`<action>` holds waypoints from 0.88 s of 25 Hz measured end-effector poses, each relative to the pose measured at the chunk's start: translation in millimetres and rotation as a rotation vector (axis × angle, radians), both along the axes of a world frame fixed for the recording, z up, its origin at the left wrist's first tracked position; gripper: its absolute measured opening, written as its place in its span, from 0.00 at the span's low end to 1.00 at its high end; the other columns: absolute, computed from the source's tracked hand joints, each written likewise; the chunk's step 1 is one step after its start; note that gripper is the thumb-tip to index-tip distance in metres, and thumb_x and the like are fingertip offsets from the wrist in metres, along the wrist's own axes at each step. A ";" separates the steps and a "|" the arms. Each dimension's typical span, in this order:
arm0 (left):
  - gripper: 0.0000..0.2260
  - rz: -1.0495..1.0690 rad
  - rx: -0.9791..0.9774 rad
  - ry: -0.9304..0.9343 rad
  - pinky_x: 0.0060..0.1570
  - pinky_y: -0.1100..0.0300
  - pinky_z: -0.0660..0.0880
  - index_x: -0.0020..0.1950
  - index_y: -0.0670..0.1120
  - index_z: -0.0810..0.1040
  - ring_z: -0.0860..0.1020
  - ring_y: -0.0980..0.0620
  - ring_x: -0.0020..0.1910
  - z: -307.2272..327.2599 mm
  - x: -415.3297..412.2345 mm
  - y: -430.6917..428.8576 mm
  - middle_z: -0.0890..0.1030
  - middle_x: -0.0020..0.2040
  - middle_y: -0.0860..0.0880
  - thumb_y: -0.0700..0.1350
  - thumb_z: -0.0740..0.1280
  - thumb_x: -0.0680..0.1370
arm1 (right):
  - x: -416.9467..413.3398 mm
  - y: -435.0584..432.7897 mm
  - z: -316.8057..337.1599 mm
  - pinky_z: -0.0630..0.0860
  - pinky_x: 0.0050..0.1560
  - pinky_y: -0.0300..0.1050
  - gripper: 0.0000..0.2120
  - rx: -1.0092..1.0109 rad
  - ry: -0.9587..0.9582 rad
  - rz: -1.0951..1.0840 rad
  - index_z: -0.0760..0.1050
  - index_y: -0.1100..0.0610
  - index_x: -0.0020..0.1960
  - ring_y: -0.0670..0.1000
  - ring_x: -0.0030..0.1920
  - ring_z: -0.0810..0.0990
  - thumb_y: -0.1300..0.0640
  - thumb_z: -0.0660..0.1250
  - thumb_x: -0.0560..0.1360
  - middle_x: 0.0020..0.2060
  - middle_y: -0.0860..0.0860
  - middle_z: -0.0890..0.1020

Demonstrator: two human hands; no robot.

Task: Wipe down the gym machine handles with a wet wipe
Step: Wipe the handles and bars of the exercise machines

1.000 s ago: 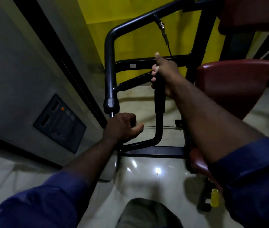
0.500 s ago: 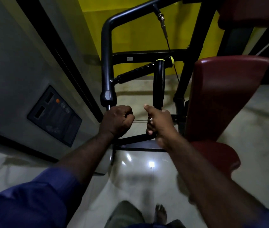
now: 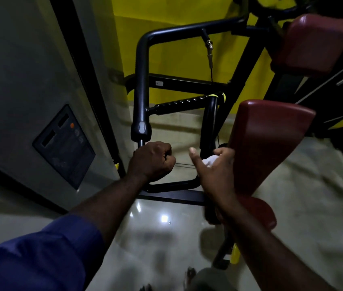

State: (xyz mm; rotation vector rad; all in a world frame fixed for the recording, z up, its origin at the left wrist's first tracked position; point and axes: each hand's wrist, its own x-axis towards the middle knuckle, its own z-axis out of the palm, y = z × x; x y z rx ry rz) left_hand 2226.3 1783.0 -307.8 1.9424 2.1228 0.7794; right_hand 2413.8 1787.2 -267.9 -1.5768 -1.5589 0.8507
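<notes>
Backdrop: grey wall with a dark control panel (image 3: 63, 143) at the left of the frame, yellow wall behind, glossy floor below.
Machine frame (image 3: 142, 80): a black tube bending down left of centre.
Left hand (image 3: 152, 162): a tight fist clamped on the frame just under its collar, steadying it.
Wet wipe (image 3: 210, 160): a white wad at mid-frame, bunched in the right palm.
Right hand (image 3: 212, 171): fingers curled over the wipe and thumb stuck out to the left. Whether they also enclose the bar cannot be told.
Upright handle (image 3: 209, 122): a black grip with a yellow-ringed top.
Red pad (image 3: 267, 139): just right of that hand.
Relation: the handle rises straight up-frame from the right fingers, its long axis near vertical, so the right hand is the nearer one.
Change: a second ago the right hand was at the grip's top, and it is now at the foot. The left hand has kept its hold.
</notes>
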 end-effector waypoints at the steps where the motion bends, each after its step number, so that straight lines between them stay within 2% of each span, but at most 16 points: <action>1: 0.12 0.003 -0.002 -0.001 0.40 0.55 0.74 0.42 0.49 0.80 0.79 0.46 0.43 0.3 0.2 -0.5 0.82 0.41 0.51 0.54 0.60 0.70 | 6.5 1.5 11.9 0.72 0.56 0.41 0.33 0.089 0.002 0.021 0.65 0.57 0.62 0.46 0.49 0.74 0.35 0.73 0.72 0.48 0.45 0.74; 3: 0.12 0.019 0.010 -0.009 0.40 0.55 0.75 0.41 0.49 0.80 0.80 0.47 0.43 2.4 0.4 0.2 0.82 0.41 0.51 0.53 0.61 0.70 | 16.8 15.7 31.3 0.69 0.57 0.33 0.30 0.195 0.017 0.162 0.64 0.54 0.64 0.43 0.55 0.70 0.36 0.66 0.72 0.57 0.48 0.69; 4: 0.12 0.020 0.013 -0.003 0.40 0.55 0.75 0.41 0.49 0.80 0.79 0.48 0.42 3.0 1.0 0.0 0.81 0.40 0.51 0.53 0.61 0.70 | 18.8 26.6 40.7 0.70 0.58 0.34 0.25 0.207 0.053 0.271 0.64 0.52 0.63 0.42 0.56 0.70 0.40 0.62 0.72 0.59 0.49 0.69; 6: 0.10 0.026 0.003 0.015 0.39 0.54 0.76 0.41 0.48 0.79 0.80 0.48 0.41 2.4 2.6 -0.8 0.80 0.39 0.51 0.52 0.61 0.70 | 16.7 52.8 63.0 0.76 0.53 0.42 0.17 0.194 0.103 0.493 0.66 0.50 0.62 0.44 0.54 0.73 0.51 0.60 0.74 0.55 0.49 0.73; 9: 0.10 0.047 0.026 0.026 0.41 0.56 0.75 0.46 0.49 0.79 0.79 0.47 0.46 1.8 6.1 -3.6 0.79 0.45 0.52 0.51 0.63 0.70 | 15.7 89.7 99.0 0.75 0.42 0.40 0.14 0.280 -0.108 0.782 0.71 0.51 0.60 0.40 0.44 0.76 0.64 0.65 0.77 0.48 0.43 0.78; 11: 0.16 0.037 0.088 0.112 0.48 0.58 0.74 0.55 0.47 0.79 0.77 0.48 0.54 2.0 11.0 -6.6 0.77 0.55 0.50 0.50 0.66 0.70 | 17.5 115.8 123.6 0.77 0.40 0.40 0.15 0.324 -0.214 0.940 0.74 0.51 0.57 0.41 0.43 0.80 0.63 0.73 0.74 0.46 0.44 0.81; 13: 0.23 0.087 0.125 0.201 0.60 0.54 0.73 0.62 0.44 0.78 0.74 0.44 0.63 7.9 13.7 -6.7 0.74 0.63 0.45 0.50 0.71 0.69 | 9.6 145.6 142.6 0.78 0.38 0.38 0.15 0.330 -0.211 1.044 0.77 0.52 0.52 0.41 0.40 0.81 0.58 0.80 0.71 0.43 0.45 0.82; 15: 0.29 0.190 0.110 0.239 0.68 0.49 0.69 0.66 0.42 0.77 0.71 0.41 0.69 14.0 19.3 -6.3 0.73 0.67 0.42 0.51 0.74 0.67 | -11.2 176.3 155.8 0.74 0.36 0.36 0.18 0.367 -0.209 1.063 0.78 0.54 0.49 0.38 0.36 0.78 0.53 0.84 0.66 0.39 0.45 0.81; 17: 0.33 0.295 0.094 0.205 0.73 0.50 0.66 0.70 0.40 0.74 0.68 0.40 0.73 15.8 24.1 -5.8 0.70 0.71 0.40 0.52 0.74 0.68 | -39.2 198.1 162.4 0.74 0.32 0.37 0.21 0.349 -0.217 1.075 0.78 0.54 0.49 0.37 0.31 0.77 0.51 0.85 0.63 0.37 0.46 0.81; 19: 0.34 0.390 0.106 0.116 0.75 0.54 0.64 0.73 0.40 0.71 0.67 0.42 0.75 13.8 26.0 -4.3 0.69 0.74 0.41 0.55 0.71 0.71 | -65.4 211.4 158.8 0.78 0.29 0.39 0.23 0.262 -0.189 1.135 0.78 0.56 0.50 0.39 0.32 0.81 0.53 0.86 0.63 0.39 0.51 0.83; 21: 0.32 0.482 0.152 0.025 0.72 0.57 0.67 0.73 0.42 0.70 0.70 0.46 0.69 15.8 21.8 2.1 0.71 0.70 0.44 0.54 0.69 0.72 | -90.0 226.4 149.3 0.83 0.32 0.46 0.21 0.191 -0.186 1.239 0.79 0.56 0.49 0.49 0.38 0.86 0.53 0.86 0.64 0.40 0.54 0.85; 22: 0.29 0.524 0.179 -0.010 0.68 0.56 0.70 0.71 0.43 0.71 0.71 0.47 0.65 20.1 17.3 8.0 0.73 0.66 0.46 0.53 0.69 0.72 | -100.2 233.4 141.5 0.84 0.34 0.48 0.19 0.151 -0.224 1.292 0.79 0.56 0.49 0.52 0.39 0.86 0.53 0.85 0.65 0.40 0.54 0.85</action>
